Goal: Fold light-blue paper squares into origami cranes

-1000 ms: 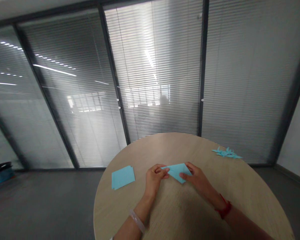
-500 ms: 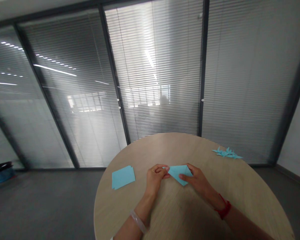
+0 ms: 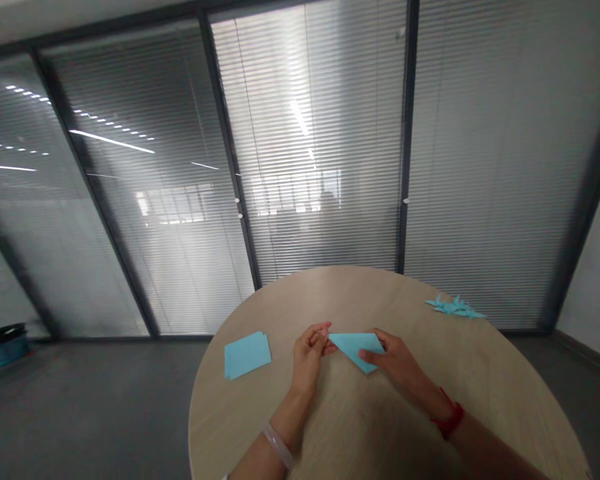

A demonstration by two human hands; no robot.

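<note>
Working from here, I read the scene left to right. On the floor (image 3: 90,400) at the far left sits a dark-and-blue pile (image 3: 0,350), too dim to identify. On the bench (image 3: 340,277), a blue paper square (image 3: 247,355) lies apart from my hands.

My left hand (image 3: 309,360), with a pale bangle (image 3: 277,443) on its wrist, is narrowly pinched, its fingertips (image 3: 323,330) right at the left tip of the blue triangle (image 3: 355,348). I cannot tell whether they grip the paper. The triangle sits between my hands, low over the bench, with one point aimed toward me.

My right hand (image 3: 395,360), with a red band (image 3: 449,421) at the wrist, is fairly narrow, its fingers lying over the triangle's right part and holding it.

For this hold, I would keep the right fingers flat and even so that the paper cannot slip.

Further right, a crumpled-looking blue paper piece (image 3: 455,307) lies near the bench's far edge.
</note>
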